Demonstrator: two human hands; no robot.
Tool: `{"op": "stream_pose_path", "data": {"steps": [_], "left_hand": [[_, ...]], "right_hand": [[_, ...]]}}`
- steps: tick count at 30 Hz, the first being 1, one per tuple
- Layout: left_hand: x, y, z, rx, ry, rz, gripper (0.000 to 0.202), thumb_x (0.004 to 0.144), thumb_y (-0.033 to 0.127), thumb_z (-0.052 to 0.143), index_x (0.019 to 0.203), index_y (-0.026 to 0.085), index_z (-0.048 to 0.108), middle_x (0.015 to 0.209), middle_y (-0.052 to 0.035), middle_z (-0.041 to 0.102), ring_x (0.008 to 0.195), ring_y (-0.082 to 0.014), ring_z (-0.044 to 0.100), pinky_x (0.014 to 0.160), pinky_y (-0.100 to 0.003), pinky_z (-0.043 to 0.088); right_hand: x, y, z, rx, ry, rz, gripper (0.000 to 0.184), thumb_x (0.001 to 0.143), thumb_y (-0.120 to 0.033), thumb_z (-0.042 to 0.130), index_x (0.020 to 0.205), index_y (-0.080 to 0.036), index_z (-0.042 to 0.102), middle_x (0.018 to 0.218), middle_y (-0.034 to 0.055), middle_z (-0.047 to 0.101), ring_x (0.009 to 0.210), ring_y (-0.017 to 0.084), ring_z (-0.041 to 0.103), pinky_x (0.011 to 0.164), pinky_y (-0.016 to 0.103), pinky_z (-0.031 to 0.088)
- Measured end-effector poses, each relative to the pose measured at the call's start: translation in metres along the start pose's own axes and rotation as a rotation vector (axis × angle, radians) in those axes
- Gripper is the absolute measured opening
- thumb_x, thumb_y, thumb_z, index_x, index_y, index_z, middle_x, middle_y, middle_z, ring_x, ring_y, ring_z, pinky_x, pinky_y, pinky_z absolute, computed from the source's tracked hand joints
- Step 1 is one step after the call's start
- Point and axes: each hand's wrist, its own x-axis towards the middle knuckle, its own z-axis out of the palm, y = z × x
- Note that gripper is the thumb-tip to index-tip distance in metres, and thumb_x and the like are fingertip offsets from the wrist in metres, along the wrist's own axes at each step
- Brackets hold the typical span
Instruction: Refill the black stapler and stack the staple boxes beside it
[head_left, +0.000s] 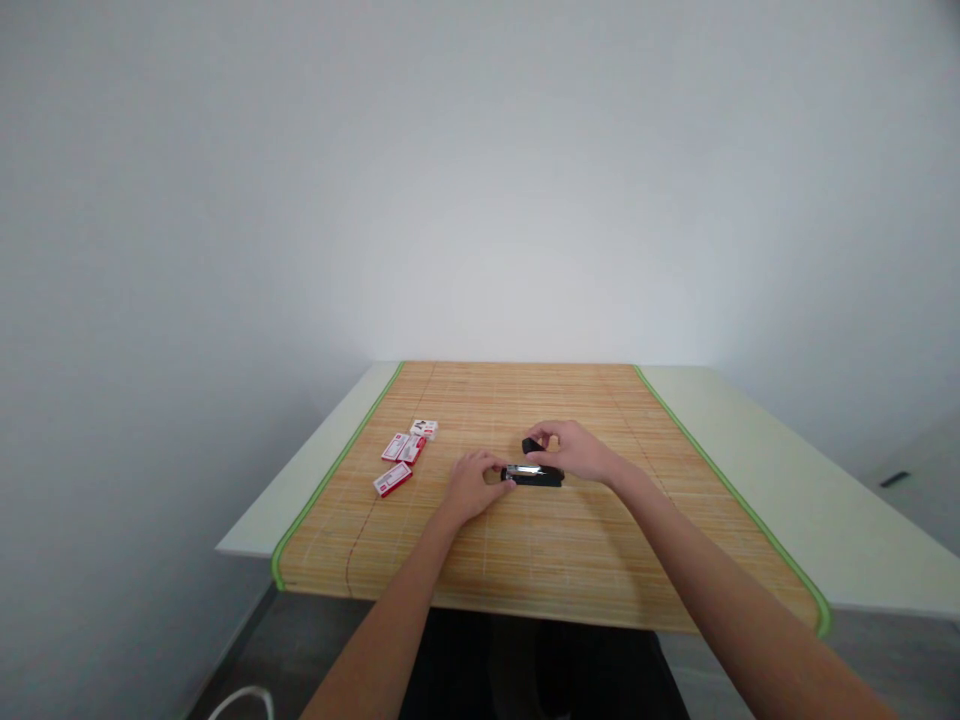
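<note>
A black stapler (536,480) with a shiny metal strip along it lies crosswise on the bamboo mat (570,540). My left hand (474,484) grips its left end, thumb in front and fingers behind. Just above the stapler, my right hand (570,450) pinches a short black part (531,446) between thumb and fingers. Whether this part is joined to the stapler is hidden by the right hand.
Left of my hands lie small red-and-white boxes (393,479) and a white box with dark print (424,429). The green-edged mat lies over a white table (757,470), which meets a pale wall (517,200) at the back.
</note>
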Motion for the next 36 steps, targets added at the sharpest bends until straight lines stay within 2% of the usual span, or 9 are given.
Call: {"op": "stream_pose_path", "data": {"steps": [6,11,17,21,29,36], "left_hand": [[0.001,-0.004,0.005,-0.015,0.01,-0.017,0.03,0.077,0.044,0.082,0.102,0.028,0.076,0.105,-0.0026,0.072,0.104,-0.0241,0.061,0.097,-0.037,0.042],[0.001,-0.005,0.005,-0.025,0.013,-0.017,0.029,0.076,0.042,0.083,0.101,0.028,0.077,0.106,-0.0021,0.072,0.105,-0.024,0.061,0.096,-0.037,0.043],[0.001,-0.002,0.003,-0.03,0.011,-0.026,0.029,0.077,0.041,0.083,0.102,0.027,0.077,0.106,-0.0031,0.072,0.106,-0.0248,0.061,0.097,-0.037,0.043],[0.0,-0.002,0.003,-0.029,0.015,-0.024,0.029,0.077,0.041,0.083,0.101,0.028,0.077,0.105,-0.0024,0.073,0.104,-0.0242,0.061,0.096,-0.037,0.043],[-0.001,0.0,0.002,-0.02,0.013,-0.03,0.029,0.077,0.042,0.082,0.102,0.028,0.077,0.107,-0.0028,0.072,0.105,-0.0245,0.061,0.097,-0.037,0.042],[-0.001,-0.001,0.006,0.001,0.037,-0.021,0.029,0.079,0.039,0.08,0.105,0.028,0.076,0.107,-0.0031,0.071,0.106,-0.0248,0.061,0.097,-0.037,0.043]], "right_hand": [[-0.04,0.016,-0.041,0.18,0.046,0.077,0.032,0.086,-0.045,0.07,0.11,-0.024,0.071,0.106,0.0052,0.076,0.093,0.021,0.071,0.087,0.037,0.056],[-0.074,0.045,-0.053,0.424,0.113,0.202,0.045,0.077,-0.051,0.08,0.11,-0.022,0.07,0.109,0.0099,0.076,0.1,0.026,0.072,0.097,0.044,0.057],[-0.108,0.079,-0.034,0.614,0.205,0.318,0.053,0.073,-0.053,0.084,0.114,-0.025,0.07,0.123,0.0113,0.074,0.114,0.029,0.07,0.107,0.046,0.053],[-0.122,0.095,-0.015,0.664,0.253,0.382,0.054,0.073,-0.054,0.084,0.117,-0.025,0.071,0.122,0.0113,0.075,0.114,0.03,0.071,0.107,0.048,0.053],[-0.127,0.107,-0.002,0.696,0.289,0.388,0.053,0.077,-0.051,0.081,0.123,-0.026,0.07,0.126,0.0091,0.074,0.12,0.028,0.068,0.114,0.049,0.048],[-0.125,0.113,0.013,0.667,0.418,0.377,0.064,0.077,-0.055,0.079,0.133,-0.027,0.064,0.132,0.0091,0.071,0.122,0.028,0.067,0.117,0.053,0.044]]}}
